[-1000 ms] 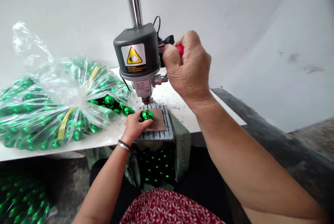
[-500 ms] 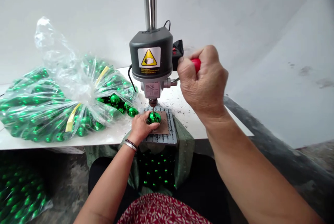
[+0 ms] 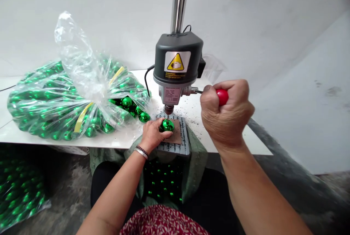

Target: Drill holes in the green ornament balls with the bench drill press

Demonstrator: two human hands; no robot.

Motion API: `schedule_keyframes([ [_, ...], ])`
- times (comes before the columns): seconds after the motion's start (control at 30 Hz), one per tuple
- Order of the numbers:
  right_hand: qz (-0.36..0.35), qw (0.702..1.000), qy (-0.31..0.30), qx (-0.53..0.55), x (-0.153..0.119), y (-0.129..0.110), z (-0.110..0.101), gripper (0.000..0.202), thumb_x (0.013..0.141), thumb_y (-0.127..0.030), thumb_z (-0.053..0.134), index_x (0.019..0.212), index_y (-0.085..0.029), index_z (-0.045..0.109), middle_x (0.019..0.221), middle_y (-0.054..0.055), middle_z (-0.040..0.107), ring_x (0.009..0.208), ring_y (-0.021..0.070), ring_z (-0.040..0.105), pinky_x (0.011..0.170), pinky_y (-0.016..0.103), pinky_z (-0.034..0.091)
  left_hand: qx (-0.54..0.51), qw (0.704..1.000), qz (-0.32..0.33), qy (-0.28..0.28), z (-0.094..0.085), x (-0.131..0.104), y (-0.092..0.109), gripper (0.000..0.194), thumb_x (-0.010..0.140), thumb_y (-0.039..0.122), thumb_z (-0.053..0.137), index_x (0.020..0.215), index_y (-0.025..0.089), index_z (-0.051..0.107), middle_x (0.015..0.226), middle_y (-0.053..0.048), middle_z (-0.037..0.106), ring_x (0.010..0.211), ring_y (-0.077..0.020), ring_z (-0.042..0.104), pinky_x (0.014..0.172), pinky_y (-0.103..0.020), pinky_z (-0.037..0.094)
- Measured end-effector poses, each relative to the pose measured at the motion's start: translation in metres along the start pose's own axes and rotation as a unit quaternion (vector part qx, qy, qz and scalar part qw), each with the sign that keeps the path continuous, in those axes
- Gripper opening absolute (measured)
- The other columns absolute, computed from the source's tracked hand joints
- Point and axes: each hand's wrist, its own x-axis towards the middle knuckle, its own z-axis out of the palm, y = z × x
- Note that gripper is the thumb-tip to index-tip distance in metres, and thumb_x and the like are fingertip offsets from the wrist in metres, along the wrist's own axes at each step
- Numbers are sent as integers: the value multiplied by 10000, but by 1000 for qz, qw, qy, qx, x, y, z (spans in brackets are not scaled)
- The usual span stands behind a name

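Observation:
A shiny green bauble [image 3: 167, 125] rests on a brown board [image 3: 176, 135] atop the grey base plate [image 3: 186, 143] of a drill press [image 3: 179, 58]. My left hand [image 3: 153, 134] grips the bauble between thumb and fingers. Above it, the drill chuck [image 3: 168, 109] points straight down, its bit reaching the top of the bauble; whether it has gone in I cannot tell. My right hand [image 3: 226, 111] is wrapped round the red knob [image 3: 222, 97] of the feed lever at the machine's right side.
A tied clear plastic bag [image 3: 94, 92] full of green baubles lies on the white table [image 3: 207, 143] at left, torn open near the drill. Another bag of baubles [image 3: 22, 191] is at lower left. More baubles [image 3: 164, 180] sit in green cloth [image 3: 197, 151] below the base plate. Dark shavings dot the table.
My right hand has pulled the lever's red knob downward. The view has shifted, so everything sits further right. My left hand still holds the bauble under the drill.

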Motion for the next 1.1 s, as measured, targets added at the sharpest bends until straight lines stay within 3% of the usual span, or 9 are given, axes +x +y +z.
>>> schedule_keyframes([
  [0.37,-55,997,61,-2,-23,9,3,131,948,-346,584,867,-251,545,671,-44,590,553,117,525,552,268,396,-11,1000,7,4,4,0,-5,568,801,444,871,1329,268,756,1038,-61,788,1070,-303,662,970,-383,511],
  [0.63,-25,999,24,23,-46,16,0,142,913,-394,583,871,-268,534,694,-11,611,577,159,568,547,318,431,-30,999,8,10,7,-1,-8,518,783,432,871,1264,266,774,1011,-57,777,1072,-308,661,972,-392,516],
  [0.7,-15,999,20,35,-39,13,1,155,913,-406,573,867,-267,523,686,-17,588,571,152,542,545,313,416,-33,999,13,12,8,0,-8,487,780,419,872,1232,261,781,1007,-54,778,1063,-302,660,972,-389,516],
  [0.8,10,999,12,40,-4,6,6,204,941,-444,538,853,-263,503,697,-21,553,582,137,491,574,310,397,-46,999,12,15,8,0,-8,503,771,380,879,1246,248,774,1006,-53,776,1052,-296,663,980,-394,516],
  [0.97,116,987,-110,3,61,-5,16,271,910,-348,613,759,-256,407,639,-63,443,584,106,380,625,302,328,-119,992,44,18,0,-16,-12,507,778,297,871,1267,224,758,1071,-61,769,1099,-285,669,1044,-414,514],
  [1.1,134,985,-109,8,72,-12,16,320,867,-268,659,734,-259,368,613,-81,443,599,99,355,641,298,312,-197,973,103,-56,-15,-41,-30,626,720,303,930,1314,230,747,1339,-97,744,1337,-313,611,1202,-448,450],
])
